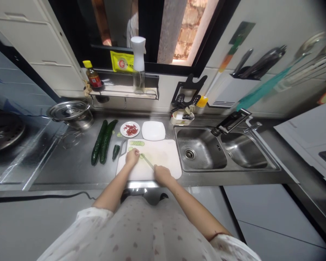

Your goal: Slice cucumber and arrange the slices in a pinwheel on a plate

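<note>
On the white cutting board, my right hand is closed around the handle of a knife. Its blade points up and left, and the tip meets a round cucumber slice. My left hand rests on the board's left part with the fingers curled together. What they hold, if anything, is too small to tell. Just beyond it lies an overlapping row of cucumber slices. Two whole cucumbers and a short cucumber end piece lie on the counter left of the board.
Behind the board stand a plate with chopped red bits and a white square plate. A lidded steel pot is at the back left. The double sink with its faucet adjoins the board's right side.
</note>
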### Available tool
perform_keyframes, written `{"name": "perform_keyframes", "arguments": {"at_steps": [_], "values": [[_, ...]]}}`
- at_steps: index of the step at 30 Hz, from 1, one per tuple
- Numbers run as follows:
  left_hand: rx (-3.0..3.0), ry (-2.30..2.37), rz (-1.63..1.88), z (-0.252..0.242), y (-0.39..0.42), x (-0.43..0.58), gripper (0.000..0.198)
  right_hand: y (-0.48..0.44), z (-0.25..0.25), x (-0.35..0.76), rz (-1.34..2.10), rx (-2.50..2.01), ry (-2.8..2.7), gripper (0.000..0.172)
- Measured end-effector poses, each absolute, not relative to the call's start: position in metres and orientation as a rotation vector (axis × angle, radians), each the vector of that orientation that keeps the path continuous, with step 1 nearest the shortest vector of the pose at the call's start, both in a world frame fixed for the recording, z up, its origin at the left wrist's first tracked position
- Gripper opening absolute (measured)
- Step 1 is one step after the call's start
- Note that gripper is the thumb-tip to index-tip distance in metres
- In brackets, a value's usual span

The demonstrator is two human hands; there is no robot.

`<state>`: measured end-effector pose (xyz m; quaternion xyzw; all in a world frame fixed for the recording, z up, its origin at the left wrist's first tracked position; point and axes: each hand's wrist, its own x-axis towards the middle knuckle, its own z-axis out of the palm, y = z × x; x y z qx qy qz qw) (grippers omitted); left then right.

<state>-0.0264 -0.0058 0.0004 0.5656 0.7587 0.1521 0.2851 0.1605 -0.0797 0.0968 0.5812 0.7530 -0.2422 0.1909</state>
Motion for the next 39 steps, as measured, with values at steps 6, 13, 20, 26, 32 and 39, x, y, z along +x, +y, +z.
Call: {"name": "perform_keyframes", "arguments": {"at_steps": [6,13,20,26,32,39], "values": [[1.505,2.037,0.401,0.001,-0.006,-0.026,0.021,-0.078,0.095,0.16,-0.633,1.636,2.135,0.028],[1.509,2.033,0.405,0.003,-0.006,-0.026,0.019,-0.072,0.094,0.16,-0.564,1.614,2.167,0.03],[1.502,2.024,0.417,0.005,-0.007,-0.026,0.02,-0.065,0.1,0.161,-0.544,1.56,2.166,0.034],[1.497,2.023,0.425,0.006,-0.007,-0.027,0.02,-0.065,0.1,0.163,-0.569,1.573,2.158,0.033],[1.502,2.014,0.42,0.005,-0.007,-0.027,0.02,-0.066,0.1,0.162,-0.58,1.575,2.152,0.033],[1.491,2.039,0.415,0.0,-0.005,-0.025,0.021,-0.067,0.101,0.165,-0.595,1.559,2.136,0.034]]}}
